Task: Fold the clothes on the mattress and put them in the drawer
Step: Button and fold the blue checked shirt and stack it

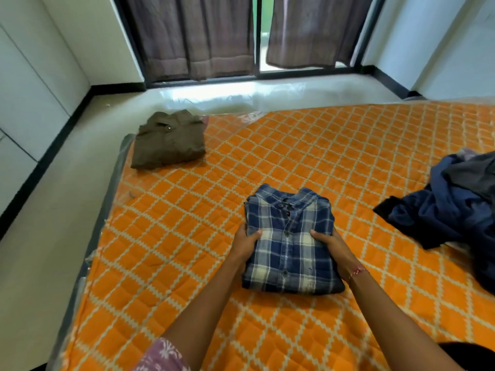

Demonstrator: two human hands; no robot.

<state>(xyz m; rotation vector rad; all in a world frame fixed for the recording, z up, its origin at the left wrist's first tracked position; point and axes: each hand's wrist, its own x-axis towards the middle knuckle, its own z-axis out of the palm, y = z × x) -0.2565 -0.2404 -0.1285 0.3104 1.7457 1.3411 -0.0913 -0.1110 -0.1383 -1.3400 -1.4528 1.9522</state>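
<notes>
Fingers (255, 235) of our left hand (245, 246) and right hand (334, 245) curl round the sides of the folded blue plaid shirt (288, 236) on the orange mattress (187, 236). At ten o'clock lies a folded brown shirt (168, 140); at three o'clock, unfolded dark clothes (450, 204).

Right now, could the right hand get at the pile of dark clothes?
Probably not yet: the right hand grips the folded checked shirt. The mattress between it and the dark clothes looks bare.

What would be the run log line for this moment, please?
step: plaid shirt folded | left hand, right hand: grip its sides | brown shirt: folded | dark clothes: unfolded | drawer: unseen
</notes>
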